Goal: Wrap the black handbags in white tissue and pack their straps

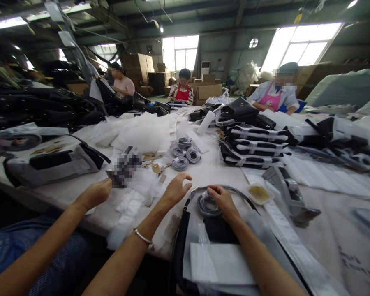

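Note:
My right hand (226,201) has its fingers curled over the rim of a plastic-wrapped coiled strap (207,210). The coil rests at the top of a black bag (218,230), partly wrapped in pale sheeting, lying in front of me. A folded white sheet (220,261) lies over the bag's lower part. My left hand (175,189), below a bangle, hovers left of the coil with fingers apart and nothing in them. The bag's handle (234,190) arches behind the coil. More wrapped coiled straps (193,155) sit farther back on the table.
A co-worker's hand (95,194) reaches in from the left. A wrapped bag (55,164) lies beyond it. A tape dispenser (291,197) and a small dish (260,193) stand to my right. Stacked bags (254,148) and white sheets (142,135) occupy the table farther back.

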`<state>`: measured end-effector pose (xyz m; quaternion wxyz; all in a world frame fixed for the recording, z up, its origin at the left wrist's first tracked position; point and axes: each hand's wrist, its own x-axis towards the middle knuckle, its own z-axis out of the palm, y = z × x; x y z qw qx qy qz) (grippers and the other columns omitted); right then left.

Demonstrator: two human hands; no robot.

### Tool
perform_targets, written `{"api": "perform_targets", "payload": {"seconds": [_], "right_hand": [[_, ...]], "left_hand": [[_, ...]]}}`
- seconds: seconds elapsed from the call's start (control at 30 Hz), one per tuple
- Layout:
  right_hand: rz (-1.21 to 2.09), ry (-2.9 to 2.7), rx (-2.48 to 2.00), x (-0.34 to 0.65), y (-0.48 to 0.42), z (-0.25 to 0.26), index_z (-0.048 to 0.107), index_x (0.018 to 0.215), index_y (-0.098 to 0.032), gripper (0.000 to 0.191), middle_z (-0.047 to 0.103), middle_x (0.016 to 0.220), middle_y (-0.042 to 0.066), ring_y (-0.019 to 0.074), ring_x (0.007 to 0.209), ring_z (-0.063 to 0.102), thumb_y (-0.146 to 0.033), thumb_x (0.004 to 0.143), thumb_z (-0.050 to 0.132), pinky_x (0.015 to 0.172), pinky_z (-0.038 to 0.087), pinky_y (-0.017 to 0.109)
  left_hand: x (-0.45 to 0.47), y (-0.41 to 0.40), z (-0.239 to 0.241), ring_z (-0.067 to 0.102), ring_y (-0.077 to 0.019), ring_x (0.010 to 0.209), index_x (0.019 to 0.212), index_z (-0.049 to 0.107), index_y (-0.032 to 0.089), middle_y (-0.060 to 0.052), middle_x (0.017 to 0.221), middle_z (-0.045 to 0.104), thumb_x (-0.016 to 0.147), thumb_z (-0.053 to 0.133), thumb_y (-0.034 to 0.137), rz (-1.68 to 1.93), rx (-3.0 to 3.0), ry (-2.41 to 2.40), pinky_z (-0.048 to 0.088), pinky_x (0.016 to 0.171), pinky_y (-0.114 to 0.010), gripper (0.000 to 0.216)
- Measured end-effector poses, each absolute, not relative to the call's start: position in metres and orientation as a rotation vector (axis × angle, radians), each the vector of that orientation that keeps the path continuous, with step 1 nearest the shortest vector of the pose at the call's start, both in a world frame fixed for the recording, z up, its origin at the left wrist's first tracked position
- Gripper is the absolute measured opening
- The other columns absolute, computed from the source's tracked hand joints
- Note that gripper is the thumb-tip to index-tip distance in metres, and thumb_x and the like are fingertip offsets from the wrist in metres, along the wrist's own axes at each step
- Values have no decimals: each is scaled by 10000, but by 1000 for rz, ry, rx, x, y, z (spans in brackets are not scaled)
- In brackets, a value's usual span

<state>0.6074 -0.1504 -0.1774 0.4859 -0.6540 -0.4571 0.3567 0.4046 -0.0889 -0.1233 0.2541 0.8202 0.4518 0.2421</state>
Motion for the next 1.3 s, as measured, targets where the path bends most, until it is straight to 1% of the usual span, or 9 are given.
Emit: {"api": "perform_targets", "payload": {"seconds": [0.1, 0.3, 0.53, 0.73, 0.87, 0.97, 1.07, 1.17, 1.3], "right_hand": [[858, -1296, -1641, 601, -151, -176, 716, 986, -150, 337, 740, 988, 79, 237, 937, 671, -326, 717, 616, 881, 503, 356], [697, -1697, -1741, 602, -153, -159, 705, 1089, -156, 408, 684, 1125, 93, 239, 1087, 605, -145, 687, 633, 1011, 400, 341], [368, -2101, -1994, 607, -149, -137, 693, 1063, -191, 253, 670, 1076, 88, 221, 995, 630, -204, 825, 609, 856, 436, 288], [353, -2148, -1967, 610, -137, -150, 555, 1326, -182, 508, 665, 1119, 101, 221, 1038, 619, -156, 820, 594, 926, 427, 305], [363, -2221, -1931, 604, -136, -155, 606, 1281, -200, 434, 664, 1096, 97, 226, 1005, 629, -188, 848, 570, 907, 437, 306], [206, -2287, -1902, 596, -139, -154, 672, 1183, -225, 332, 660, 1079, 101, 248, 1020, 607, -215, 874, 551, 893, 445, 328], [23, -2284, -1893, 594, -141, -158, 714, 1103, -242, 280, 625, 1244, 122, 304, 1138, 555, -218, 858, 581, 936, 439, 406], [31, -2267, -1800, 600, -139, -168, 699, 1147, -244, 326, 538, 1417, 103, 309, 1303, 463, -185, 849, 579, 1033, 396, 445], [216, -2304, -1648, 608, -137, -177, 650, 1242, -237, 386, 670, 1238, 87, 250, 1196, 568, -179, 878, 534, 1099, 346, 435]], "left_hand": [[410, -88, -140, 611, -199, 1123, 1118, 635, 185, -64, 1186, 662, 836, 583, 162, 559, 2266, 1210, 463, 1017, -326, 287], [437, -83, -168, 629, -204, 1084, 1196, 627, 179, -64, 1163, 682, 788, 600, 134, 417, 2318, 1208, 471, 981, -311, 411], [442, -76, -171, 641, -200, 1015, 1049, 705, 208, -44, 1049, 711, 825, 521, 160, 374, 2358, 1137, 480, 928, -297, 294], [429, -85, -174, 627, -188, 1010, 1102, 678, 194, -52, 1067, 690, 835, 462, 142, 396, 2348, 1136, 474, 921, -281, 349], [426, -90, -170, 620, -177, 1010, 1076, 681, 232, -30, 1053, 682, 897, 454, 227, 387, 2361, 1120, 472, 916, -267, 290], [427, -93, -168, 614, -210, 1015, 1064, 661, 210, -54, 1054, 670, 900, 509, 327, 378, 2363, 1174, 487, 885, -299, 253], [429, -98, -167, 607, -224, 1029, 1085, 629, 195, -72, 1070, 660, 887, 542, 333, 367, 2353, 1256, 487, 879, -314, 257], [432, -104, -166, 606, -221, 1029, 1102, 612, 198, -73, 1076, 659, 891, 555, 347, 354, 2350, 1313, 483, 884, -312, 264], [427, -101, -161, 621, -201, 1006, 1050, 631, 225, -44, 1050, 669, 906, 569, 445, 339, 2376, 1334, 486, 869, -281, 270]]}}
